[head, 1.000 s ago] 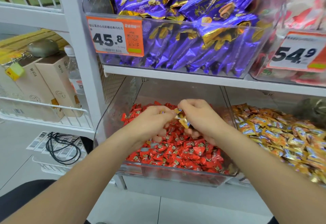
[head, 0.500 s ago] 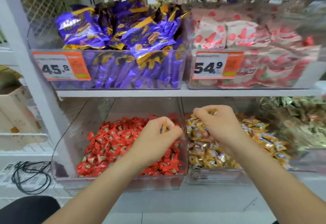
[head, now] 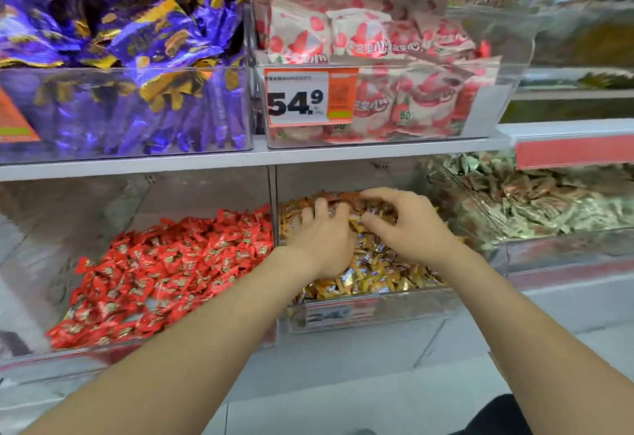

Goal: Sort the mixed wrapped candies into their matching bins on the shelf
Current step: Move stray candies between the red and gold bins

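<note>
Both of my hands are inside the clear bin (head: 377,313) of gold-and-orange wrapped candies (head: 374,273) on the lower shelf. My left hand (head: 324,239) lies palm down on the pile with its fingers stretched forward. Just to its right, my right hand (head: 404,225) arches over the candies with fingers spread and the thumb apart. I see no candy pinched in either hand. The neighbouring bin on the left holds red wrapped candies (head: 164,263).
A bin of green-and-silver candies (head: 549,201) sits to the right. The upper shelf (head: 260,156) carries a bin of purple packs (head: 137,57) and a bin of white-and-red strawberry packs (head: 394,57) with a 54.9 price tag (head: 308,98).
Both hands moved right from above the red bin into the gold-candy bin. The gold candies pinched earlier are no longer in the fingers, which have spread out.
</note>
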Demonstrator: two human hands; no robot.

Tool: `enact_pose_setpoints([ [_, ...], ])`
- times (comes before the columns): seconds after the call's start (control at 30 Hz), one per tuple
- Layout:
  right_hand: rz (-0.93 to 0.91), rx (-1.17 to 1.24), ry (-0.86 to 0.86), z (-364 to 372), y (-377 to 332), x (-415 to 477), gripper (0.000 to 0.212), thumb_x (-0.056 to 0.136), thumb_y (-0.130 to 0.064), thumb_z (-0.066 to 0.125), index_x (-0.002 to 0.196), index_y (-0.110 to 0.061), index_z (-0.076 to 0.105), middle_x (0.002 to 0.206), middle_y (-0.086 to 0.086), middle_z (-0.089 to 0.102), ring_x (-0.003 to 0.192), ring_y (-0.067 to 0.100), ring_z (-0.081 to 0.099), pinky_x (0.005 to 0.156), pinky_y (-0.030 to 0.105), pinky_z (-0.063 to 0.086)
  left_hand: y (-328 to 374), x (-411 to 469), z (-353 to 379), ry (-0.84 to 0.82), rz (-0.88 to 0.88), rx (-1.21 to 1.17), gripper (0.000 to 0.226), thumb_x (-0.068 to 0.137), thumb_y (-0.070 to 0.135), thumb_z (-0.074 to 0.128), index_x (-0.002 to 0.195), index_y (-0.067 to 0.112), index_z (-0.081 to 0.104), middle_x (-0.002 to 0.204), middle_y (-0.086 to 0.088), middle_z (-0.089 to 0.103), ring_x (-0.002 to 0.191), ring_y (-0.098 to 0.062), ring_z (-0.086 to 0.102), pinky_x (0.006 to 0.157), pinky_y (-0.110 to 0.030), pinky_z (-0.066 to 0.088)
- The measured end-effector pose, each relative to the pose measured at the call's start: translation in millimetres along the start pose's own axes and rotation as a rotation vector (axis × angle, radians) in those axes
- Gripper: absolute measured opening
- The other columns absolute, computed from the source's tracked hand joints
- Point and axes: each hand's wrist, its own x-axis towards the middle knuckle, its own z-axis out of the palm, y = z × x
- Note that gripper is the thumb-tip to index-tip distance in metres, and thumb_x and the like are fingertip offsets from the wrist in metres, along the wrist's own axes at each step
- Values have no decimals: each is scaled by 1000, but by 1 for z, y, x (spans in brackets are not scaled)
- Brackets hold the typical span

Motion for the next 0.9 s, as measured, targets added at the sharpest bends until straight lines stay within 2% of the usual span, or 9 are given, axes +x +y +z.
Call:
enact_pose_setpoints([
  [0.13, 82, 120, 83, -15, -21, -5, 23, 97, -26, 69, 118, -26, 78, 108, -13, 77, 101, -1, 70, 99, 22, 51, -10, -37, -12, 350, 166, 213, 42, 106, 43, 39, 134, 15, 52, 141, -16, 46, 130, -38, 45, 111, -51, 38],
  [0.2, 67, 163, 93, -14, -44, -7, 17, 98, -24, 67, 107, -31, 79, 92, -19, 75, 85, -9, 68, 83, 13, 52, -19, -69, -25, 530, 311, 191, 29, 101, 38, 45, 113, 17, 60, 123, -9, 54, 114, -33, 51, 93, -47, 45],
  [0.27, -10, 174, 46, -6, -73, -11, 18, 97, -22, 66, 100, -34, 80, 80, -22, 73, 78, -7, 67, 72, 7, 46, -42, -103, -35, 567, 283, 173, 20, 96, 36, 49, 101, 18, 57, 106, -5, 52, 97, -31, 49, 79, -46, 44],
  [0.33, -141, 174, -33, 5, -106, -17, 24, 97, -15, 64, 99, -33, 80, 77, -23, 69, 75, -4, 66, 69, 5, 42, -78, -130, -39, 505, 99, 173, 22, 93, 40, 47, 97, 20, 54, 97, -3, 48, 91, -31, 49, 76, -47, 44],
  [0.43, -437, 105, -179, 33, -151, -16, 33, 94, -6, 63, 106, -33, 79, 98, -15, 73, 92, 2, 65, 87, 18, 46, -141, -157, -47, 291, -290, 244, 27, 89, 48, 53, 99, 22, 56, 102, -4, 50, 98, -32, 56, 77, -44, 53],
  [0.53, -562, -4, -419, 67, -180, -6, 32, 95, -18, 73, 124, -31, 75, 117, -10, 75, 111, 9, 65, 101, 25, 47, -193, -170, -49, 103, -555, 205, 42, 88, 51, 65, 112, 17, 59, 117, -11, 52, 112, -39, 58, 87, -47, 55],
  [0.67, -507, -265, -610, 95, -198, 7, 84, 79, -37, 90, 152, -37, 50, 146, -7, 62, 136, 20, 54, 109, 36, 46, -221, -175, -45, -212, -635, 105, 64, 80, 76, 63, 102, 16, 60, 124, -16, 64, 113, -38, 64, 94, -39, 54],
  [0.77, -495, -387, -683, 114, -203, 19, 108, 68, -37, 96, 159, -42, 37, 151, -6, 59, 138, 24, 54, 108, 40, 48, -228, -173, -47, -346, -614, 69, 73, 72, 88, 61, 95, 19, 62, 120, -9, 66, 110, -31, 63, 91, -35, 51],
  [0.9, -597, -462, -764, 158, -209, 33, 116, 66, -42, 92, 160, -46, 25, 133, 2, 68, 122, 31, 63, 100, 43, 53, -248, -159, -51, -518, -559, -45, 102, 62, 88, 74, 133, 16, 61, 138, -1, 62, 123, -25, 59, 108, -38, 49],
])
